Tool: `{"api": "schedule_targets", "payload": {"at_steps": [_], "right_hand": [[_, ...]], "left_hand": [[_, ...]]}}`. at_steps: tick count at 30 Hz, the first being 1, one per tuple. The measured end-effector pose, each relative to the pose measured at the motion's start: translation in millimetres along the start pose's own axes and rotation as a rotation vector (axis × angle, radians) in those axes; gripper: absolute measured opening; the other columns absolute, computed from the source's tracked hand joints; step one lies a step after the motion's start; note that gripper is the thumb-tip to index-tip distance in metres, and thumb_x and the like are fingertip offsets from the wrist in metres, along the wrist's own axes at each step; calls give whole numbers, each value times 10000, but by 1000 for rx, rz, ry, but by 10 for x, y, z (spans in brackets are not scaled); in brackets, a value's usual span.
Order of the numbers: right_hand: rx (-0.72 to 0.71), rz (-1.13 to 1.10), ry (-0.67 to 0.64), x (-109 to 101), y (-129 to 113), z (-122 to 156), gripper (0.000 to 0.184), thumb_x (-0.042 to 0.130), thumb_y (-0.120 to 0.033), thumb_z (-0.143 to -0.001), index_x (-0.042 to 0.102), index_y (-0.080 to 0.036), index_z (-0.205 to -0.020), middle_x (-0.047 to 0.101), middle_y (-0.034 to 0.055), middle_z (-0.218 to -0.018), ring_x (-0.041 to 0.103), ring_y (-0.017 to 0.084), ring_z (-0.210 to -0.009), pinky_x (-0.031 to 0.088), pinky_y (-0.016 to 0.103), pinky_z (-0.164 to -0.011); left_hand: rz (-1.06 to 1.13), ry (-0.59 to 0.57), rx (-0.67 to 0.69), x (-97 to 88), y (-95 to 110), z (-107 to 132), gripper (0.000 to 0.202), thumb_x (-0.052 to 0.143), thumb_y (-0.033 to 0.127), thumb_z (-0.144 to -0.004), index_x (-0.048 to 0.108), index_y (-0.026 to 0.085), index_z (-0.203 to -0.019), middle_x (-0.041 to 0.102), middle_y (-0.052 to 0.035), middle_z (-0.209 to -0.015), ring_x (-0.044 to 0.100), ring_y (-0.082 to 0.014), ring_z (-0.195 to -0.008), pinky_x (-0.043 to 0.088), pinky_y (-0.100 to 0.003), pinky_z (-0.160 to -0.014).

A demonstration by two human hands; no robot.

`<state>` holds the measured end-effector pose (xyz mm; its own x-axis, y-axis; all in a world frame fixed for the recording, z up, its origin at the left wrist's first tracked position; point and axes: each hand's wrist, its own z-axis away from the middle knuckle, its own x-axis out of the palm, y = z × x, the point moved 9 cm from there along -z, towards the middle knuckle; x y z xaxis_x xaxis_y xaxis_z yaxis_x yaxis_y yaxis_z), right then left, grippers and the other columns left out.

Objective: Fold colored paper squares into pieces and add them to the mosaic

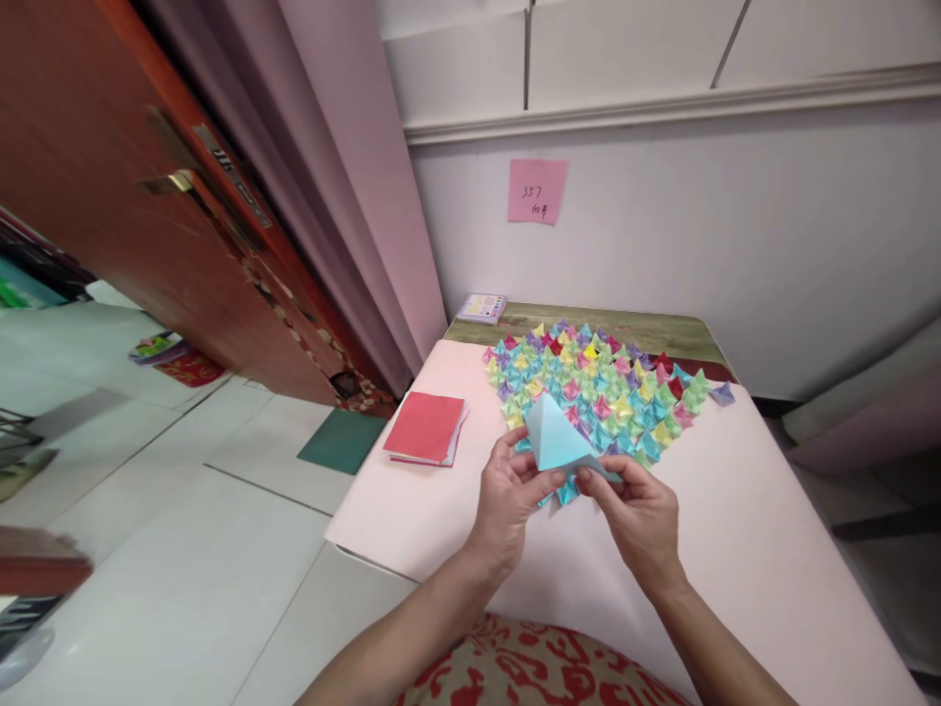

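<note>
A light blue sheet of paper (553, 437), folded into a triangle, is held above the pale pink table (735, 529). My left hand (509, 498) pinches its lower left edge. My right hand (638, 512) pinches its lower right corner. Just beyond the hands lies a wide patch of several small folded paper pieces (599, 387) in many colours, packed side by side. One purple folded piece (722, 394) sits apart at the patch's right edge.
A stack of square paper with a red top sheet (426, 428) lies at the table's left. A small paper pack (482, 308) rests at the far wooden edge. A pink note (536, 191) sticks to the wall. A red door (147, 196) stands left.
</note>
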<state>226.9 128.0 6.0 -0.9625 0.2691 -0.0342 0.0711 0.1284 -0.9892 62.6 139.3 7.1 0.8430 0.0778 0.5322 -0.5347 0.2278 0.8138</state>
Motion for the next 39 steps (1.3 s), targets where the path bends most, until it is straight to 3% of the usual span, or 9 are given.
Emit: {"api": "schedule_targets", "payload": {"at_steps": [3,6,10,12,17,23,27,32,39], "right_hand": [[83,-99,11,25,0,21,401,802,-398,-721,632,-205,-1029,698,9,-767,668,172,-650,557,282,-594],[160,-117,-61,85,3,6,557,791,-416,-732,572,-231,-1210,688,-13,-743,655,165,-658,551,277,-604],[215,-48,-166,131,58,-24,320,738,-465,-772,686,-181,-908,674,6,-728,599,138,-625,517,243,-582],[173,13,-151,103,51,-39,303,728,-470,-777,689,-178,-848,657,0,-690,581,136,-620,504,234,-567],[30,186,-97,69,-73,-9,284,690,-451,-813,698,-187,-916,697,15,-767,626,159,-649,541,259,-583],[-480,422,16,19,-713,146,434,699,-288,-841,593,-241,-1259,682,75,-1104,682,218,-922,581,355,-802],[-713,512,3,63,-1047,264,407,717,-242,-826,616,-246,-1221,600,112,-1235,618,276,-1111,544,425,-916],[-685,517,-53,113,-1086,248,311,717,-248,-821,646,-230,-1123,545,123,-1296,596,295,-1138,538,453,-914],[-649,515,-65,122,-995,228,282,712,-237,-819,653,-235,-1095,527,117,-1327,575,299,-1169,529,469,-923]], "left_hand": [[-30,48,30,-46,-8,-18,665,844,230,-647,476,141,-1194,713,-27,-767,693,-192,-706,554,-346,-741],[-74,53,41,-69,-21,-41,635,820,246,-674,479,145,-1200,689,0,-707,681,-180,-662,562,-336,-709],[-180,-9,50,-44,-41,-54,573,783,291,-728,526,143,-1219,694,-10,-733,661,-153,-628,554,-298,-670],[-213,-40,45,-28,-70,-50,447,750,334,-763,605,121,-1128,693,-29,-752,651,-147,-630,554,-293,-658],[-210,-88,0,-7,-151,-33,289,754,354,-766,689,97,-880,688,-50,-722,648,-145,-633,559,-285,-659],[-55,-211,-91,66,-193,-3,243,748,325,-786,699,110,-888,681,-46,-693,636,-138,-604,542,-249,-550],[-60,-280,-79,118,-171,16,248,740,327,-801,695,122,-933,668,-30,-690,614,-123,-567,541,-253,-538],[-151,-327,-47,164,-165,38,308,730,385,-808,687,116,-950,663,-33,-709,616,-121,-593,541,-253,-581],[-245,-334,-21,172,-161,63,397,710,509,-785,631,121,-808,608,-13,-664,596,-118,-554,534,-250,-538]]}}
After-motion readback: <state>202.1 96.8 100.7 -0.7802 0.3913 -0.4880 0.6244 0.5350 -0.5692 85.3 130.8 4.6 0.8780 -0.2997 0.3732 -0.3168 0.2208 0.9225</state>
